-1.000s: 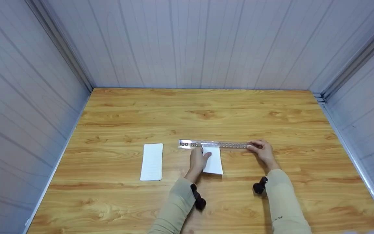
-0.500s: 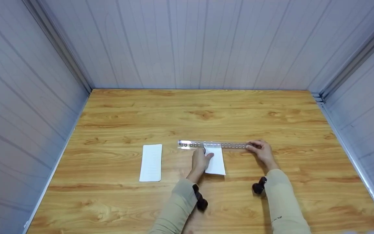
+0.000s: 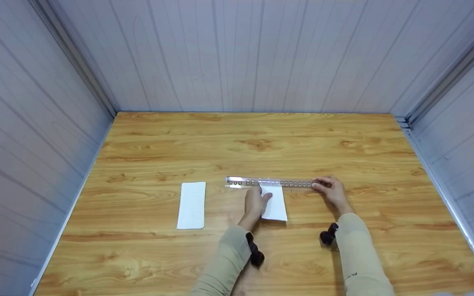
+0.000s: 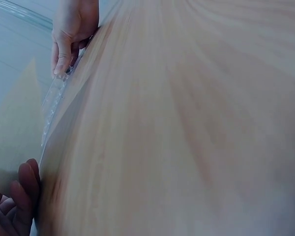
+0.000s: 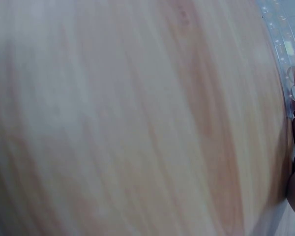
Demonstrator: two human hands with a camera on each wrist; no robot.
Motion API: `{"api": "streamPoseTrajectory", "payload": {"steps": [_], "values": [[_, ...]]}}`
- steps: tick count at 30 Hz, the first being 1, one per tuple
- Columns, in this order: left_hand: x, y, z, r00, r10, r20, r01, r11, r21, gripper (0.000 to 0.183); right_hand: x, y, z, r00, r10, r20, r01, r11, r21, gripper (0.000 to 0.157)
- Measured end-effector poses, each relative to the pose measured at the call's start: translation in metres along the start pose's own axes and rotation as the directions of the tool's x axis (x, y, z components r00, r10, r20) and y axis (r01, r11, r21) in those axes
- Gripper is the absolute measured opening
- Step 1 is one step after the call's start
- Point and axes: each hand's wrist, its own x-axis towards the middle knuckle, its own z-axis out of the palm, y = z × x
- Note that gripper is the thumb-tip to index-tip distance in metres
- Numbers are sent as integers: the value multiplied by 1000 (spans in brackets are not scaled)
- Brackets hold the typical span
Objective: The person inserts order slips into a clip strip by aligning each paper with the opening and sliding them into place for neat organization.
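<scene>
A long clear plastic strip (image 3: pixel 298 183) with a row of round shapes along it lies crosswise mid-table. My right hand (image 3: pixel 334 193) pinches its right end between thumb and fingers; the right wrist view shows the thumb on the strip (image 5: pixel 280 37). My left hand (image 3: pixel 254 203) holds a small white sheet of paper (image 3: pixel 274 204), thumb on its front and curled fingers partly hidden. The sheet's far edge meets the strip near its middle; whether it is tucked in, I cannot tell. In the left wrist view the paper (image 4: pixel 17 130) rises beside the fingers (image 4: pixel 27 182).
Left of my left hand, a stack of white paper slips (image 3: pixel 191 205) with faint lines lies flat on the wooden table (image 3: pixel 138 255). Pale panel walls (image 3: pixel 237 57) close off the back and both sides.
My left hand and the white paper have slid a little to the right along the strip. My right hand keeps its grip on the strip's end, nearly still.
</scene>
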Motion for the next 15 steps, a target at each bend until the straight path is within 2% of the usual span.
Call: {"api": "streamPoseTrajectory", "payload": {"steps": [9, 15], "values": [[0, 3, 4, 1000, -21, 14, 21, 1000, -16, 24, 1, 0, -1, 999, -42, -4, 41, 993, -114, 30], [0, 5, 5, 999, -32, 16, 33, 999, -5, 24, 1, 0, -1, 999, -52, -16, 50, 991, -121, 29]]}}
